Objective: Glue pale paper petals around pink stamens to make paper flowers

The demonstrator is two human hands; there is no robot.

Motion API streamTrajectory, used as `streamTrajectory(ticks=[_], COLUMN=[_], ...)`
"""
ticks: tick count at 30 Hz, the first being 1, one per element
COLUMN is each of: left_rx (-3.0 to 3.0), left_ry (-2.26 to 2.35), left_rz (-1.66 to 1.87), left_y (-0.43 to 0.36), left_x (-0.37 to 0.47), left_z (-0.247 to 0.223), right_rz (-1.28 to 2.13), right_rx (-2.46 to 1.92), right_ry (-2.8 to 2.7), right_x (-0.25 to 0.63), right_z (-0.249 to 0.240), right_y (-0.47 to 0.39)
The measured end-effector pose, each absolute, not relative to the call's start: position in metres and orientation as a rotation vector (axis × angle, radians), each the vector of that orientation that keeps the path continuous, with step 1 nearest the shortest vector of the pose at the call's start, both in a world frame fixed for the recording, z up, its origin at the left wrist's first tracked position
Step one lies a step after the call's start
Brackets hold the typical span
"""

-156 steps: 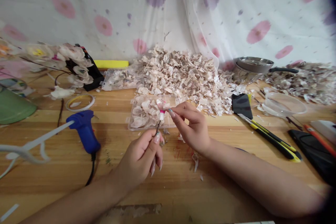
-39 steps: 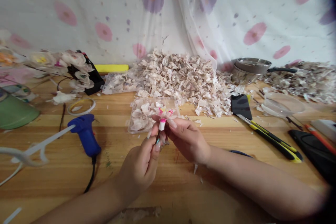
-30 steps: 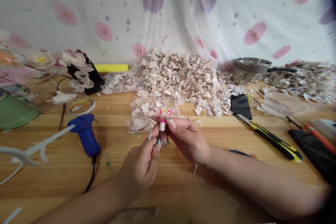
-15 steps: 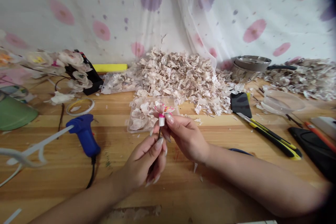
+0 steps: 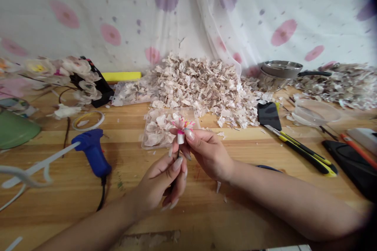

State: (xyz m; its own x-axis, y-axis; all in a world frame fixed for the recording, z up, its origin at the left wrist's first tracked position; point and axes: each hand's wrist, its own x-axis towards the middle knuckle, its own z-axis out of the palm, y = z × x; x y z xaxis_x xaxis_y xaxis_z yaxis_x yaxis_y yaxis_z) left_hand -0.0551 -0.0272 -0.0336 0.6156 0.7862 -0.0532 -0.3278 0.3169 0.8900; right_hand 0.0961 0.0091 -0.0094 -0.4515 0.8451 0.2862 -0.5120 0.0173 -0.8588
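Upright in front of me is a handmade flower (image 5: 180,137), with a white-wrapped base, a pink band and pink and yellow tips on top. Its thin dark stem is pinched between the thumb and fingers of my left hand (image 5: 163,178). My right hand (image 5: 207,151) closes at the flower head, thumb on the near side; its fingertips are partly hidden behind the base. Just beyond the flower sits a clear plastic box (image 5: 144,141) of pale petals (image 5: 157,129).
A blue glue gun (image 5: 94,153) lies at left, beside a tape roll (image 5: 88,120). Behind rises a large heap of dried petals (image 5: 200,86). At right are a utility knife (image 5: 303,153), a black scraper (image 5: 268,115), a metal pan (image 5: 281,71) and a clear lid (image 5: 316,113).
The view has shifted slightly. My right thumb has moved a little down from the flower's pink band, so more of the colourful tips shows. Both hands keep their hold.
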Motion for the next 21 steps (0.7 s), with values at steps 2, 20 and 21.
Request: streamTrajectory(ticks=[2, 20, 21], left_rx=[1.019, 1.048, 1.051], left_ry=[0.575, 0.689, 0.694], left_rz=[0.759, 0.711, 0.715], left_y=[-0.0277, -0.0318, -0.0319], left_x=[-0.0542, -0.052, -0.0518], left_z=[-0.031, -0.0279, -0.027], right_rz=[1.643, 1.641, 1.647], right_rx=[-0.423, -0.537, -0.533], right_ry=[-1.212, -1.176, -1.173], right_x=[0.0963, 0.0987, 0.0985], right_z=[-0.0101, -0.0116, -0.0115], right_y=[0.0088, 0.008, 0.008])
